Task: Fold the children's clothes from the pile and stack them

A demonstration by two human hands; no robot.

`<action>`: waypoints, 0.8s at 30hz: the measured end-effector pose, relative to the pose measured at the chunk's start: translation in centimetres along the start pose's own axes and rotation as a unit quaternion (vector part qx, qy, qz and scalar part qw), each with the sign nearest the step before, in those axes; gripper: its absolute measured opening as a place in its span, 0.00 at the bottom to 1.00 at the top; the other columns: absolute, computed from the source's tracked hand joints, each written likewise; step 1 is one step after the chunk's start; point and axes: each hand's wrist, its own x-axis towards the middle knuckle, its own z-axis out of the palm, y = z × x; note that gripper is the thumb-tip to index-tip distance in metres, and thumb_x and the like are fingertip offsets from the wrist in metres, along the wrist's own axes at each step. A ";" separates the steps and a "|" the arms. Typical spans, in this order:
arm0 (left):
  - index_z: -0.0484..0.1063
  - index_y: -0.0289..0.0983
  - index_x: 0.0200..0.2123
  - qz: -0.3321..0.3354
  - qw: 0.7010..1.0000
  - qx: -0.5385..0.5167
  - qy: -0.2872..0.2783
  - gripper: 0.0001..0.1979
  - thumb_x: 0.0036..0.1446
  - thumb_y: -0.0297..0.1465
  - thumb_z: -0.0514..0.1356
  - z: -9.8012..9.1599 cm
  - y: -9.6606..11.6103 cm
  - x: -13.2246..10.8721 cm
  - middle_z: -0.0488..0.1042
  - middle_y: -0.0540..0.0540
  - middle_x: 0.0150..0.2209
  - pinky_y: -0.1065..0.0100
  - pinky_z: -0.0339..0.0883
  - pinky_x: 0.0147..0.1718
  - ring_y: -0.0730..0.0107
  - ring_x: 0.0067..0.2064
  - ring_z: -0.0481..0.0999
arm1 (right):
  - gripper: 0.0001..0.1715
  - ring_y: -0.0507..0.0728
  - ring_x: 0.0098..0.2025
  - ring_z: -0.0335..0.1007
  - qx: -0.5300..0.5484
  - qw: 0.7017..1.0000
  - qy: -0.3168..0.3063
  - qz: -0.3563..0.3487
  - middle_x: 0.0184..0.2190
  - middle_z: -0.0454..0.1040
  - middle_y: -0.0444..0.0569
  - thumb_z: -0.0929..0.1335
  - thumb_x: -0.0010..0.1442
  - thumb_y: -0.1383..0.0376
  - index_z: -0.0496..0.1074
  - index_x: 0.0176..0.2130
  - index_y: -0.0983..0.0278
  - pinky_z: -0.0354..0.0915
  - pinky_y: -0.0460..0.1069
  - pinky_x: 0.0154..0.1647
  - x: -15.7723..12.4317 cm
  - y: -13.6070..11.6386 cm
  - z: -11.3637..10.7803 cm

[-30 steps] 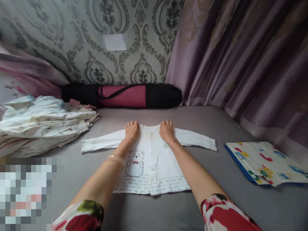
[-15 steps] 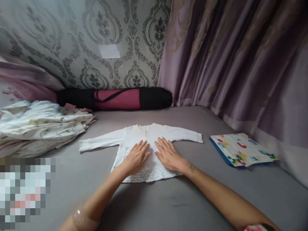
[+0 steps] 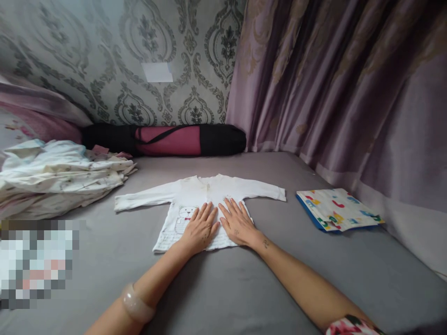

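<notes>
A small white long-sleeved shirt lies spread flat on the grey bedsheet, its neck pointing away from me and both sleeves stretched out sideways. A bear drawing with a red bow shows on its left front. My left hand rests flat on the lower middle of the shirt, fingers spread, partly over the bear. Beside it, my right hand lies palm down on the shirt's lower right, fingers also apart. Neither hand grips the cloth.
A folded cloth with colourful prints and a blue underside lies to the right. Crumpled patterned fabric is heaped at the left. A black and maroon roll bag lies along the wall. Purple curtains hang at the right.
Both hands have slid a little toward the shirt's lower hem, and more of the bear drawing shows. The view has shifted slightly.
</notes>
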 end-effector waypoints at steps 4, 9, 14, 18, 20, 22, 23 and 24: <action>0.61 0.31 0.57 -0.033 0.999 -0.021 -0.014 0.21 0.65 0.34 0.46 -0.9 1.3 -0.2 0.59 0.31 0.63 0.51 0.54 0.60 0.51 0.64 0.57 | 0.31 0.61 0.70 0.32 0.003 1.000 -0.007 0.001 0.69 0.43 0.54 0.53 0.68 0.57 0.51 0.67 0.63 0.33 0.61 0.67 0.0 -0.1 -0.1; 0.56 0.31 0.61 -0.062 0.996 -0.058 -0.021 0.26 0.66 0.39 0.43 -0.4 2.3 -1.3 0.55 0.33 0.65 0.51 0.50 0.62 0.53 0.67 0.52 | 0.32 0.60 0.70 0.31 0.004 1.000 -0.012 0.005 0.69 0.42 0.54 0.53 0.68 0.57 0.49 0.67 0.64 0.33 0.60 0.67 0.1 -0.1 -0.1; 0.54 0.32 0.64 -0.059 0.997 -0.031 -0.027 0.31 0.65 0.45 0.42 -0.1 2.4 -1.8 0.52 0.36 0.66 0.49 0.46 0.63 0.53 0.67 0.49 | 0.36 0.59 0.70 0.29 0.003 0.999 0.001 0.033 0.69 0.39 0.58 0.53 0.68 0.57 0.46 0.67 0.73 0.33 0.57 0.68 0.2 0.1 0.3; 0.54 0.31 0.64 -0.060 0.998 -0.006 -0.035 0.32 0.65 0.47 0.42 -0.2 2.5 -1.8 0.51 0.38 0.67 0.50 0.46 0.63 0.54 0.68 0.48 | 0.36 0.60 0.70 0.31 -0.002 0.999 -0.007 0.034 0.69 0.41 0.57 0.53 0.68 0.56 0.47 0.67 0.73 0.32 0.57 0.68 0.3 0.3 0.5; 0.54 0.32 0.64 -0.063 0.997 0.002 -0.037 0.32 0.65 0.46 0.42 -0.3 2.5 -1.8 0.51 0.39 0.67 0.50 0.46 0.64 0.55 0.68 0.48 | 0.36 0.60 0.70 0.31 -0.005 0.999 -0.005 0.035 0.69 0.41 0.56 0.53 0.68 0.56 0.48 0.67 0.73 0.32 0.57 0.68 0.3 0.3 0.6; 0.55 0.32 0.64 -0.066 0.997 0.004 -0.039 0.32 0.65 0.46 0.42 -0.4 2.6 -1.7 0.51 0.39 0.67 0.51 0.47 0.64 0.55 0.68 0.48 | 0.36 0.60 0.70 0.32 -0.007 0.999 -0.001 0.034 0.69 0.41 0.57 0.53 0.67 0.56 0.48 0.67 0.73 0.32 0.57 0.68 0.4 0.3 0.6; 0.55 0.32 0.64 -0.066 0.997 0.003 -0.040 0.32 0.65 0.46 0.43 -0.5 2.6 -1.7 0.52 0.39 0.67 0.51 0.47 0.64 0.55 0.68 0.48 | 0.36 0.60 0.70 0.32 -0.006 0.999 0.002 0.033 0.69 0.42 0.57 0.53 0.67 0.56 0.48 0.67 0.73 0.32 0.57 0.68 0.4 0.3 0.6; 0.55 0.32 0.64 -0.065 0.997 0.000 -0.039 0.31 0.65 0.46 0.43 -0.5 2.6 -1.7 0.52 0.39 0.67 0.51 0.47 0.64 0.55 0.68 0.49 | 0.36 0.60 0.70 0.32 -0.005 0.999 0.003 0.033 0.69 0.42 0.57 0.53 0.67 0.56 0.48 0.67 0.73 0.32 0.57 0.68 0.4 0.3 0.6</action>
